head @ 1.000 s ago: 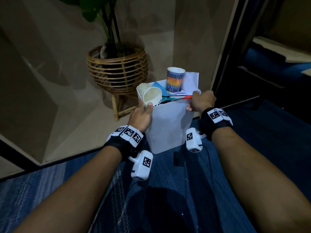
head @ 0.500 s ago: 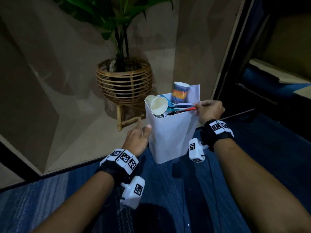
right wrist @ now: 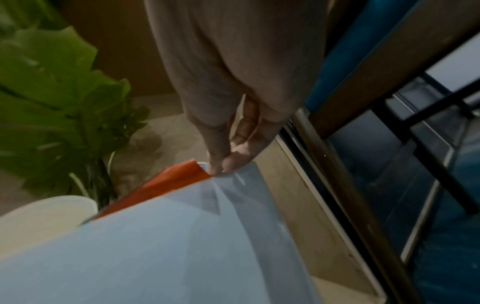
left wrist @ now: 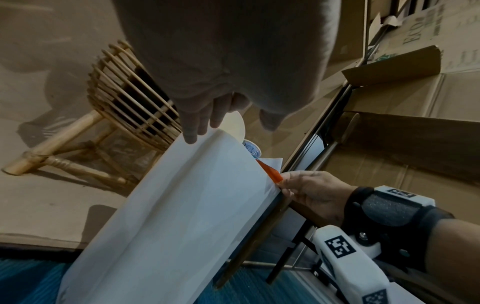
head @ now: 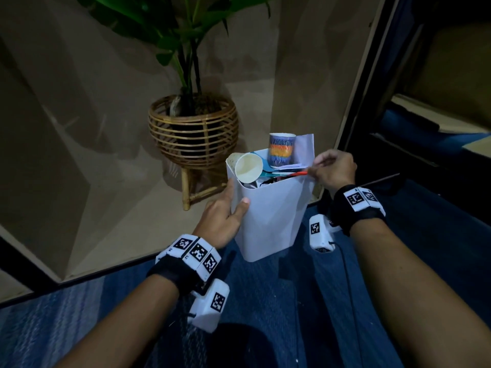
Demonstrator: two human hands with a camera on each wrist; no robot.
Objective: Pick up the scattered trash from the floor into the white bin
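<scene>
1. The tall white plastic bin stands on the blue carpeted floor, between the two hands and touched by both.
2. The left hand grasps the bin's near left corner below the rim: the thumb lies on the front wall and the fingers wrap round the side wall.
3. The right hand pinches the bin's right rim corner between thumb and forefinger; the other fingers are curled in.
4. Just beside that pinch, touching the fingertips, a flat orange-red wrapper pokes over the rim.
5. Just above the left hand, a plain cream paper cup lies on its side in the bin's top, mouth toward the camera.
6. Beyond the right hand's fingertips a paper cup with blue, orange and yellow bands stands upright on the heaped trash, with a white sheet of paper sticking up behind it.
7. Beyond the left hand, near the bin, a round woven rattan plant stand on wooden legs holds a large-leaved green plant.
</scene>
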